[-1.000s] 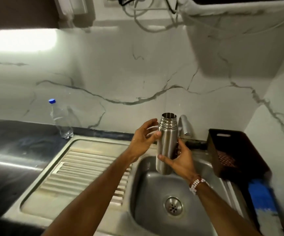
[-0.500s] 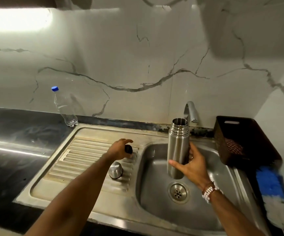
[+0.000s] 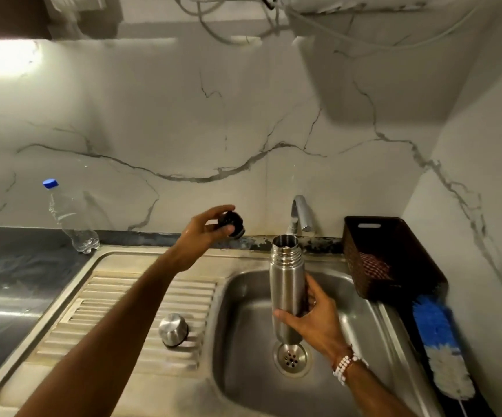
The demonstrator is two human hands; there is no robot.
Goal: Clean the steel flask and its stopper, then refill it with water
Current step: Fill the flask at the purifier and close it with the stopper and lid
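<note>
Over the stainless steel sink basin (image 3: 243,326), the right hand (image 3: 316,320) grips the lower body of the tall, cylindrical brushed-steel flask (image 3: 287,281), fingers and thumb wrapped round it. The flask stands upright, its open threaded mouth just below the curved chrome tap (image 3: 299,210) and its base above the round drain (image 3: 291,358).

The left hand (image 3: 197,236) has changed most. Half a second ago it was low over the ribbed drainboard (image 3: 123,311) with the small black round stopper (image 3: 231,224) in its fingers. Now it is lifted towards the marble wall, well left of the flask, pinching that stopper between thumb and fingertips. The domed steel cap (image 3: 173,329) lies on the drainboard, apart from both hands.

So the flask is fully opened, with cap and stopper both off. The stopper looks to be heading for the tap rather than being set down, which suggests rinsing is about to begin. I cannot make out a stream of water at the spout, so washing seems not yet started and the refill is some way off.

A clear plastic bottle with a blue cap (image 3: 69,224) stands at the counter's back edge. A dark woven basket (image 3: 394,257) and a blue and white bristle brush (image 3: 436,332) sit right of the sink.
</note>
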